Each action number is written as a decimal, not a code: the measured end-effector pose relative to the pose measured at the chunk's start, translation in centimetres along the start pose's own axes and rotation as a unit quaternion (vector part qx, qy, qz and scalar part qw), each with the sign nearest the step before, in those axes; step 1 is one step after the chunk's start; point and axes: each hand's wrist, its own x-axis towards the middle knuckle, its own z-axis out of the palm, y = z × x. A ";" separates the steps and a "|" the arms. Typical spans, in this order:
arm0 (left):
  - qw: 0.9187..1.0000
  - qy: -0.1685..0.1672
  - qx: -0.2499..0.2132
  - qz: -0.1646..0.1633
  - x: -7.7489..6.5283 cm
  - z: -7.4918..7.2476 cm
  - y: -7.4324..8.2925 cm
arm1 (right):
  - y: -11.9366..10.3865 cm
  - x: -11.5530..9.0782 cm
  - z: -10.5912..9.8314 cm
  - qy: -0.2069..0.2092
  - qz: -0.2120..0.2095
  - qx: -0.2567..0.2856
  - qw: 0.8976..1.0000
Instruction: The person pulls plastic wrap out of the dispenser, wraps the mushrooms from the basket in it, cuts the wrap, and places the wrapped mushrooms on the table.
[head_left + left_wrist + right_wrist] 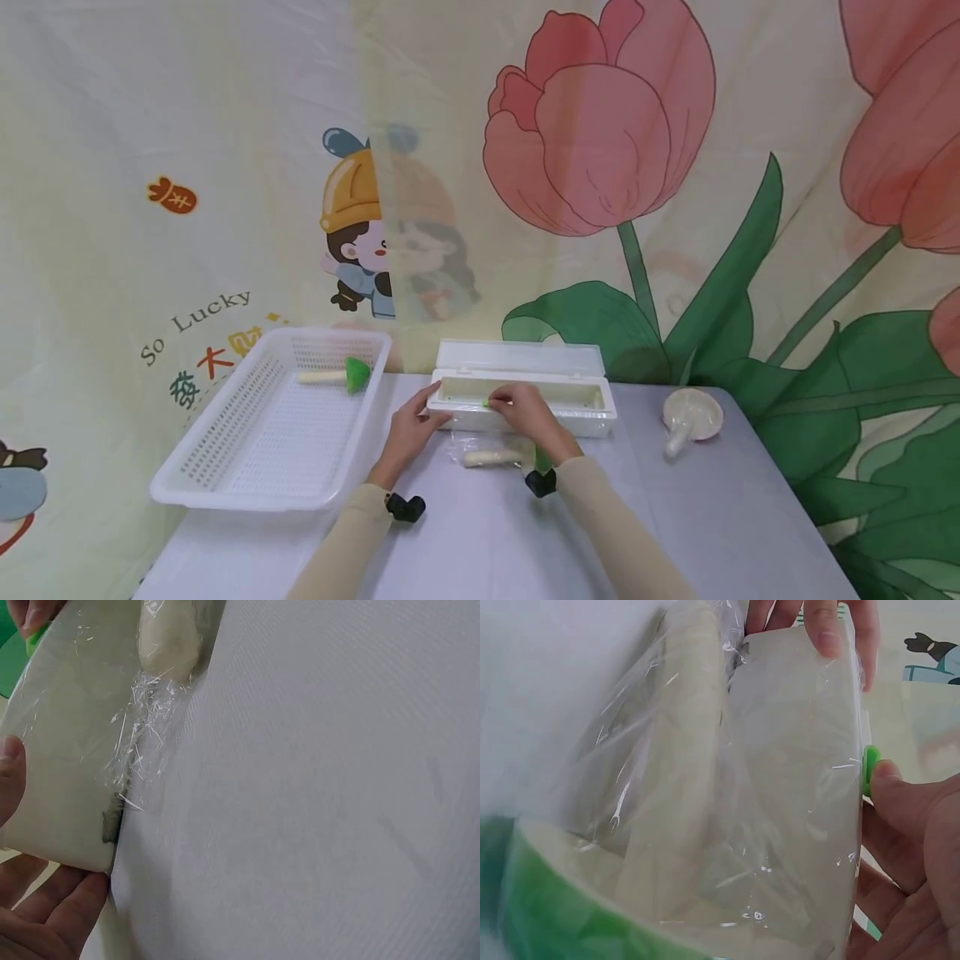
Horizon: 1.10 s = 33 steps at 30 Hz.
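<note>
A long white cling film dispenser box (585, 425) stands at the table's back with its lid (517, 358) raised. My left hand (408, 429) holds its left end, with the thumb on the front wall and fingers round the end. My right hand (528, 412) pinches a small green slide cutter (870, 769) on the box's front upper edge. Clear film (150, 712) hangs from that edge down the front. It lies over a ladle-like utensil with a thick cream handle (487, 457) and green, cream-lined bowl (577, 907). My right forearm partly hides that bowl in the head view.
A white perforated basket (247, 503) stands left and holds a similar utensil with a green head (357, 376). Right of the box lies a pale, bowl-shaped utensil (701, 414) with a short handle. A printed curtain (427, 67) hangs close behind the table.
</note>
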 end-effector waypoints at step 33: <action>0.995 -0.008 0.089 0.053 0.5 0.8 2.2 | 1.9 -0.9 -1.4 -0.016 0.011 0.029 0.999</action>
